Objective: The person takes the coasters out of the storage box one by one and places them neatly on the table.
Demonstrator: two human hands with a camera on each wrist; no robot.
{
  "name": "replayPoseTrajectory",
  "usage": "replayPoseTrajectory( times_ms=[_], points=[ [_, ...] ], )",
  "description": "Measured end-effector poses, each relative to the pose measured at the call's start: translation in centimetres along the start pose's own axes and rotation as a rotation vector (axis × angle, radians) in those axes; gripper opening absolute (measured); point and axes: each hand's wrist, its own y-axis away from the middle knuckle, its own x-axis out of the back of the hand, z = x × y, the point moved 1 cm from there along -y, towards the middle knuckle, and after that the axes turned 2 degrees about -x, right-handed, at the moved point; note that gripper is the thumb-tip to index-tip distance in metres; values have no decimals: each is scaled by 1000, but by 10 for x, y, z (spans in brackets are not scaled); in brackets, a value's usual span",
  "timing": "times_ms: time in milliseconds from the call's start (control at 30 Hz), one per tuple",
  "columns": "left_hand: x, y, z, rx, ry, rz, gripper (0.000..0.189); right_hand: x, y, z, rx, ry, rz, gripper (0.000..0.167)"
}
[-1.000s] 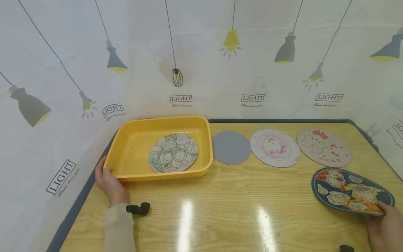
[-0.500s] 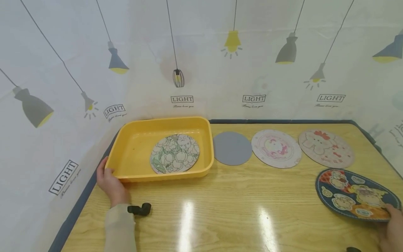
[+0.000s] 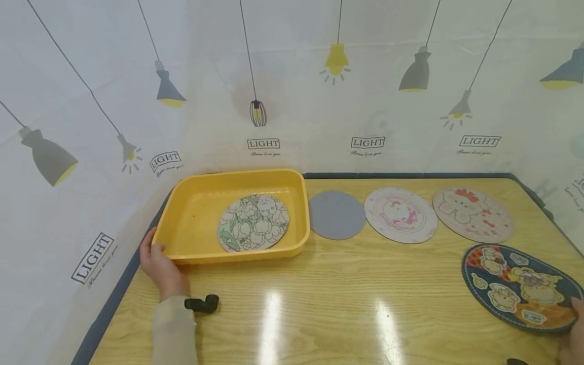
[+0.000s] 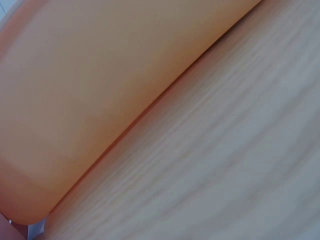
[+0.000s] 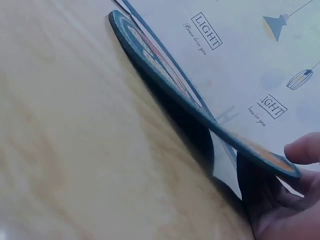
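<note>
At the front left corner of the yellow tray, my left hand grips the rim and wall. The left wrist view shows the tray's outer wall close up. On the right, my right hand pinches the near edge of a dark blue round mouse pad with cartoon figures. In the right wrist view, the thumb lies over the pad and the other fingers are beneath. The pad is tilted, its black underside showing above the table. Inside the tray lies a round pad with green floral print.
Along the back of the wooden table lie a plain grey round pad, a white and pink one and a pale pink one with a red bow. A lamp-printed sheet surrounds the table's back and sides.
My right hand has moved right and toward me with the dark blue pad, and is now partly out of the head view. The left hand and the tray stay in place.
</note>
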Motion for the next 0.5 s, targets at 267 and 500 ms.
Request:
replayPoseTrajectory(
  times_ms=[267,500],
  points=[
    [0,0,1,-5,-17,2,39,-1,-6,1,-17,-116,-68,54],
    [-2,-1,3,-5,9,6,40,-4,2,-3,147,-196,-58,51]
  ],
)
